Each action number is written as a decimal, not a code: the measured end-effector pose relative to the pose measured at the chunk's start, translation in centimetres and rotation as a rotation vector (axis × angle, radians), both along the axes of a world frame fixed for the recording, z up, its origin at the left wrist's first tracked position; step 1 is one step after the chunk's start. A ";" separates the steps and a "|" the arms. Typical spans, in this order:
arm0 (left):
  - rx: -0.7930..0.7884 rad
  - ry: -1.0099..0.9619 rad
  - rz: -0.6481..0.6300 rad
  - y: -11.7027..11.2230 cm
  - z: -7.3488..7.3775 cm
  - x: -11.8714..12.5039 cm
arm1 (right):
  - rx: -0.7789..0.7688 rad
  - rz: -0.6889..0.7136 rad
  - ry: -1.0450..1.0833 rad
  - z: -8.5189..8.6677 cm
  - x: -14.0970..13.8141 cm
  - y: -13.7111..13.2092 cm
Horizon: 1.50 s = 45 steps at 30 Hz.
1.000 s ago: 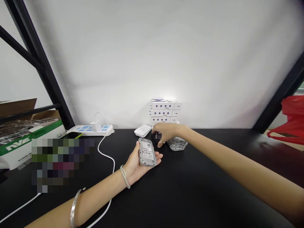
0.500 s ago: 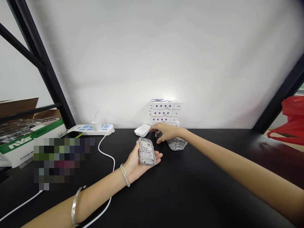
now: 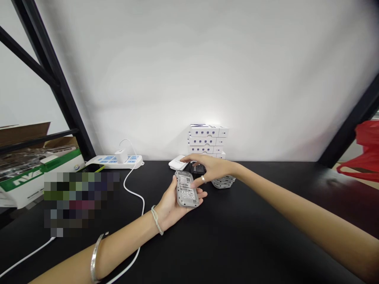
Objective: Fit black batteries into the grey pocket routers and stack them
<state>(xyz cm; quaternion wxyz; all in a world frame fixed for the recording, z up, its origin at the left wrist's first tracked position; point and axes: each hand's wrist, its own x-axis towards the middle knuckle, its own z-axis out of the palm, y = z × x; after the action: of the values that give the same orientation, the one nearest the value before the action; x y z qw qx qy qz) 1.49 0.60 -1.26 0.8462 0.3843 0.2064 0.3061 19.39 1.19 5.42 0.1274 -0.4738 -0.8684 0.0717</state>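
My left hand (image 3: pixel 172 200) holds a grey pocket router (image 3: pixel 187 196) with its back off, thumb on one edge and fingers beneath. A white label with printed text and bar codes shows inside its tray. My right hand (image 3: pixel 214 167) reaches over from the right, its thumb over the router's label and its fingers stretched out above. Between thumb and fingers a black battery (image 3: pixel 198 169) with pale print shows behind the router; no grip on it is visible. A white cover or router (image 3: pixel 177 163) lies just beyond the fingertips. Partly behind my right hand is a stack of grey-white routers (image 3: pixel 224 182).
White printed boxes (image 3: pixel 209 141) are stacked against the wall. On the left are a power strip (image 3: pixel 134 161) with a charger (image 3: pixel 121 156), a white cable (image 3: pixel 134 192) across the table, and an open carton (image 3: pixel 44 175). A red bag (image 3: pixel 367 144) hangs at the right.
My right hand's thumb has moved over the router's label, while its fingers remain stretched toward the left. More of the black battery shows. My left hand still holds the router, slightly further right.
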 end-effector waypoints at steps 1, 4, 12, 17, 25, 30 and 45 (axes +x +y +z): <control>0.025 -0.007 -0.001 -0.2 0.1 0.0 | 0.012 0.023 -0.012 -0.1 -0.5 -0.9; 0.093 -0.001 0.010 -0.6 0.3 0.0 | 0.071 0.028 -0.104 -0.9 -2.1 -3.1; 0.076 -0.073 -0.226 -0.3 0.0 -0.4 | 0.256 -0.164 -0.135 1.4 3.3 -4.5; 0.099 -0.029 -0.245 -0.2 0.0 -0.5 | 0.119 -0.347 -0.146 0.8 9.8 -3.2; 0.119 0.004 -0.248 -0.3 0.1 -0.6 | 0.151 -0.430 0.146 -3.3 10.2 -3.6; 0.111 0.025 -0.238 -0.3 0.1 -0.5 | 0.100 -0.772 0.497 -4.3 9.8 -3.4; 0.102 0.057 -0.217 -0.2 0.2 -0.5 | 0.200 -0.823 0.445 -3.4 7.5 -2.7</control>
<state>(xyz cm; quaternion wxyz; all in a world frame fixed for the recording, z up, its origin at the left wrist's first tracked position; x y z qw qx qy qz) 0.98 0.39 -1.03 0.8473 0.4557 0.1718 0.2119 26.84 -1.50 2.07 0.3728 -0.7370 -0.5629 0.0310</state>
